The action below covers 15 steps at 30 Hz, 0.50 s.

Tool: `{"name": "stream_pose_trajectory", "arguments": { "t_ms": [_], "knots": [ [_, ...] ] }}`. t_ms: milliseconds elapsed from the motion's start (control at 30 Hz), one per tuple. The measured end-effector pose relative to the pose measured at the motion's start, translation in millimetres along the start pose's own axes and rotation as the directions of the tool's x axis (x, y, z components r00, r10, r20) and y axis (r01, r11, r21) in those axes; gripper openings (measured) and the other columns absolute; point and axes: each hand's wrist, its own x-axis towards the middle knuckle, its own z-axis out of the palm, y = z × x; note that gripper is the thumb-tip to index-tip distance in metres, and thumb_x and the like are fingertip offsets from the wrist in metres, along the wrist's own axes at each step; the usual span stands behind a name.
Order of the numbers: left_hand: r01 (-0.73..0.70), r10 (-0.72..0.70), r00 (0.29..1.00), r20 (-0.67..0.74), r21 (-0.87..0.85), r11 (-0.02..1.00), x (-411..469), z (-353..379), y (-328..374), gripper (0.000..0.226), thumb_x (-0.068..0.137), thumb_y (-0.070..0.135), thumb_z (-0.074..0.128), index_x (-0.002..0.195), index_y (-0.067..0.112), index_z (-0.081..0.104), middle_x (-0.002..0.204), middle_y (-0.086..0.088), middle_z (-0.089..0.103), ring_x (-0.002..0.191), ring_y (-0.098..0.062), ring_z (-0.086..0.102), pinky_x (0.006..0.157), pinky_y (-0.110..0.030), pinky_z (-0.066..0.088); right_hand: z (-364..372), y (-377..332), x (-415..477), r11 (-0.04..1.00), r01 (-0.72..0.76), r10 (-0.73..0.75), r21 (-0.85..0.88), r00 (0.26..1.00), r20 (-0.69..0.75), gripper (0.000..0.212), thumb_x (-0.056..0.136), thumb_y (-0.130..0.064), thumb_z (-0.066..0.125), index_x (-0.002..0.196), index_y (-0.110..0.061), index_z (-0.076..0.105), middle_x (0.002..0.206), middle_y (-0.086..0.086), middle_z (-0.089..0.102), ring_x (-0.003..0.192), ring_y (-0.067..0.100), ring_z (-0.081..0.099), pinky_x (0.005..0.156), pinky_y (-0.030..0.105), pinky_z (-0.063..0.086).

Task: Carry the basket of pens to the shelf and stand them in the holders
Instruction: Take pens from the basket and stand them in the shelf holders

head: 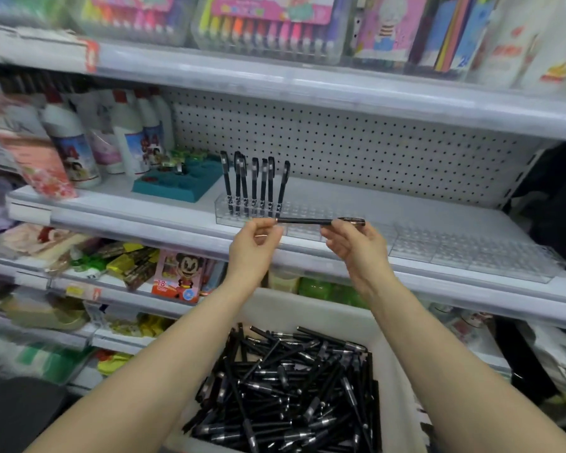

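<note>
A single black pen (307,221) lies level in the air, held at both ends. My left hand (254,243) pinches its left tip, and my right hand (353,246) grips its capped right end. Just behind them, a clear plastic pen holder (311,212) sits on the middle shelf with several black pens (254,186) standing upright at its left end. More clear holders (471,250) continue to the right and show no pens. Below my forearms, a white basket (311,308) is piled with many loose black pens (291,390).
A teal tray (180,184) and white bottles (128,135) stand left of the holders on the white shelf (144,220). Pegboard backs the shelf. Marker sets fill the shelf above (268,24). Packaged goods crowd the lower shelves at left.
</note>
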Motion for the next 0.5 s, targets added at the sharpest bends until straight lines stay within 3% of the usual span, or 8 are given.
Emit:
{"name": "stream_pose_trajectory", "arguments": {
  "t_ms": [67, 167, 233, 300, 367, 500],
  "knots": [
    [-0.246, 0.258, 0.966, 0.023, 0.391, 0.887, 15.1, -9.7, 0.9, 0.024, 0.095, 0.026, 0.062, 0.119, 0.021, 0.062, 0.116, 0.006, 0.062, 0.105, -0.009, 0.058, 0.094, -0.027, 0.047, 7.8, -12.9, 12.1, 0.981, 0.118, -0.127, -0.154, 0.99, -0.054, 0.011, 0.091, -0.004, 0.063, 0.088, -0.011, 0.056, 0.089, 0.012, 0.067, 0.083, 0.022, 0.072, 0.065, 0.025, 0.056],
    [-0.446, 0.407, 0.885, 0.225, 0.661, 0.603, 40.0, -17.0, 0.1, 0.042, 0.096, 0.026, 0.06, 0.137, 0.018, 0.054, 0.138, 0.001, 0.05, 0.129, -0.015, 0.042, 0.109, -0.032, 0.035, 22.3, -29.2, 29.7, 0.884, 0.283, -0.319, -0.372, 0.947, -0.039, 0.014, 0.091, -0.004, 0.06, 0.086, -0.015, 0.052, 0.084, 0.007, 0.066, 0.081, 0.023, 0.071, 0.067, 0.029, 0.059],
    [-0.502, 0.414, 0.851, 0.322, 0.729, 0.466, 52.7, -18.1, -2.6, 0.048, 0.096, 0.027, 0.06, 0.141, 0.017, 0.05, 0.143, -0.002, 0.047, 0.134, -0.019, 0.037, 0.111, -0.034, 0.032, 32.0, -36.0, 41.6, 0.797, 0.349, -0.401, -0.493, 0.916, 0.001, 0.011, 0.091, -0.008, 0.059, 0.09, -0.017, 0.052, 0.088, 0.008, 0.069, 0.079, 0.019, 0.07, 0.065, 0.026, 0.058],
    [-0.537, 0.426, 0.827, 0.368, 0.742, 0.401, 58.8, -18.8, -7.8, 0.047, 0.096, 0.028, 0.059, 0.141, 0.016, 0.05, 0.141, -0.002, 0.049, 0.132, -0.02, 0.039, 0.11, -0.033, 0.034, 39.4, -38.4, 55.7, 0.689, 0.389, -0.457, -0.612, 0.888, 0.049, 0.009, 0.091, -0.011, 0.059, 0.091, -0.018, 0.053, 0.088, 0.01, 0.071, 0.075, 0.017, 0.071, 0.064, 0.028, 0.059],
    [-0.558, 0.459, 0.806, 0.374, 0.738, 0.379, 61.8, -20.2, -13.7, 0.044, 0.096, 0.028, 0.059, 0.139, 0.016, 0.053, 0.137, -0.002, 0.053, 0.129, -0.02, 0.042, 0.108, -0.033, 0.035, 45.2, -38.3, 68.4, 0.614, 0.384, -0.469, -0.69, 0.88, 0.074, 0.006, 0.092, -0.013, 0.06, 0.093, -0.015, 0.054, 0.084, 0.005, 0.072, 0.071, 0.015, 0.071, 0.069, 0.035, 0.06],
    [-0.582, 0.517, 0.778, 0.358, 0.722, 0.375, 65.2, -20.9, -24.0, 0.038, 0.093, 0.022, 0.063, 0.131, 0.014, 0.06, 0.128, -0.004, 0.059, 0.121, -0.023, 0.049, 0.1, -0.037, 0.044, 55.6, -35.2, 85.8, 0.583, 0.368, -0.426, -0.724, 0.898, 0.114, 0.009, 0.094, -0.015, 0.06, 0.099, -0.014, 0.053, 0.089, 0.006, 0.071, 0.075, 0.019, 0.07, 0.076, 0.041, 0.06]
  ]
}}
